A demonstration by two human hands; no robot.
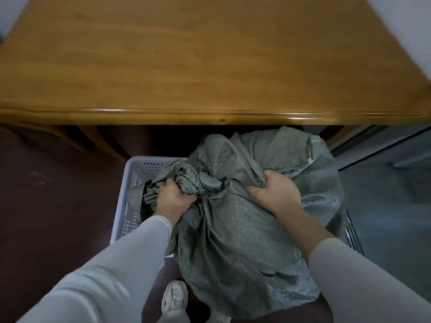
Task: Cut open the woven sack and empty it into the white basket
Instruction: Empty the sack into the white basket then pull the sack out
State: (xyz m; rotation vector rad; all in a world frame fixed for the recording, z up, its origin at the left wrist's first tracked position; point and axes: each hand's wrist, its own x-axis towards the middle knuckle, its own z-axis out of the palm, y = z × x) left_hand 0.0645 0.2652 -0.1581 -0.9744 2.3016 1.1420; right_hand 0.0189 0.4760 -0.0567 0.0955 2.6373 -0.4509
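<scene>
We have the bulging grey-green woven plastic sack (233,229) lying over the white perforated plastic basket (130,183), our left hand (173,199) clenched on its bunched neck inside the basket and our right hand (275,194) gripping a fold further right, probably to tip it.

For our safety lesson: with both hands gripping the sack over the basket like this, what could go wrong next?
1. The sack covers most of the white basket and bulges past its near edge, so contents might spill onto the floor.
2. The left hand and right hand hold only bunched folds, which could slip.
3. The shoe sits directly beneath, so anything falling may hit it.
</scene>
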